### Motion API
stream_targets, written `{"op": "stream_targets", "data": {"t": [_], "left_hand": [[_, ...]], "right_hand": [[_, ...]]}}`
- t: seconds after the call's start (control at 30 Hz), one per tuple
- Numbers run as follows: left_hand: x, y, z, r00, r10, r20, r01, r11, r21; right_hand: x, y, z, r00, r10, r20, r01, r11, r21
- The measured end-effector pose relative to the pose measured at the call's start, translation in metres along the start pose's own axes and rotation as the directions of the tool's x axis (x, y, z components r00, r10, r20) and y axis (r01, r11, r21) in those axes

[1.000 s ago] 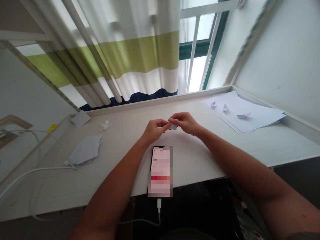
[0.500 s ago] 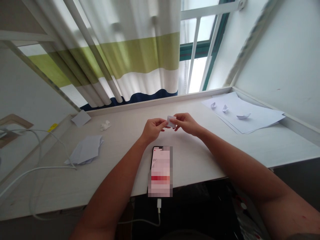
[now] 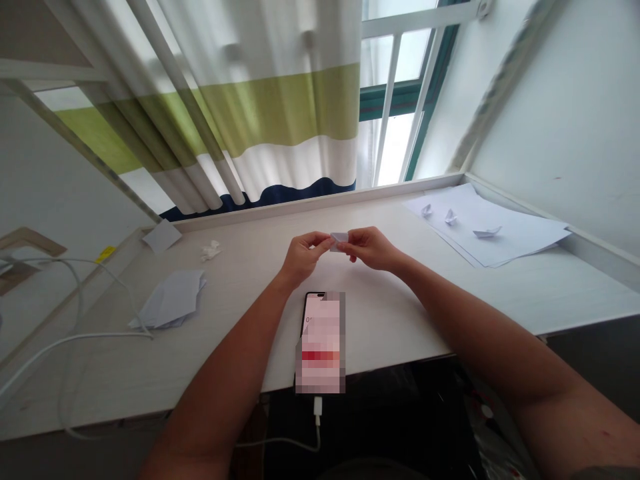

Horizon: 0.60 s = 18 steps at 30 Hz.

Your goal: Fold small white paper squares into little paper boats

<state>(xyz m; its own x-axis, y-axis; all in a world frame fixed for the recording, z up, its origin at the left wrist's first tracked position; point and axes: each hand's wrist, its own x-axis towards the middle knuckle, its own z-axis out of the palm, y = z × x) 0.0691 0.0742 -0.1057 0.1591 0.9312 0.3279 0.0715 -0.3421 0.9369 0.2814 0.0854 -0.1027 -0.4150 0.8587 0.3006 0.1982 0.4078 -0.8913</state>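
Between my hands, just above the white desk, is a small folded piece of white paper (image 3: 339,239). My left hand (image 3: 305,256) pinches its left side between thumb and fingers. On the opposite side my right hand (image 3: 371,247) grips the paper with its thumb in front. The fingers behind the paper are partly hidden. Below the hands lies a phone (image 3: 321,343), its lit screen partly blurred out.
Small folded paper boats (image 3: 487,232) sit on large white sheets (image 3: 525,230) at the right. To the left are a stack of paper (image 3: 173,300), a crumpled white piece (image 3: 210,251), a single square sheet (image 3: 163,237) and white cables (image 3: 75,337). A charging plug (image 3: 318,407) joins the phone.
The folded paper has turned slightly and shifted a little left between my fingers. My right hand's fingers have closed in nearer to it. Everything else stays in place.
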Motion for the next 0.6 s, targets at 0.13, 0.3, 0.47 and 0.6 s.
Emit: {"op": "stream_targets", "data": {"t": [0.13, 0.3, 0.47, 0.6], "left_hand": [[-0.002, 0.002, 0.0, 0.987, -0.156, 0.035, 0.159, 0.98, -0.122], [-0.006, 0.01, 0.003, 0.981, -0.174, 0.079, 0.186, 0.965, -0.183], [-0.004, 0.009, 0.003, 0.991, -0.132, 0.017, 0.133, 0.978, -0.159], [-0.002, 0.005, 0.001, 0.993, -0.109, 0.054, 0.117, 0.975, -0.188]], "right_hand": [[0.0, 0.001, 0.001, 1.0, -0.03, 0.005, 0.03, 0.999, -0.029], [-0.002, -0.002, -0.003, 0.993, -0.113, -0.044, 0.104, 0.979, -0.174], [-0.003, 0.001, -0.004, 0.994, -0.104, -0.017, 0.099, 0.974, -0.202], [-0.003, 0.004, -0.004, 0.99, -0.138, 0.017, 0.139, 0.979, -0.152]]}}
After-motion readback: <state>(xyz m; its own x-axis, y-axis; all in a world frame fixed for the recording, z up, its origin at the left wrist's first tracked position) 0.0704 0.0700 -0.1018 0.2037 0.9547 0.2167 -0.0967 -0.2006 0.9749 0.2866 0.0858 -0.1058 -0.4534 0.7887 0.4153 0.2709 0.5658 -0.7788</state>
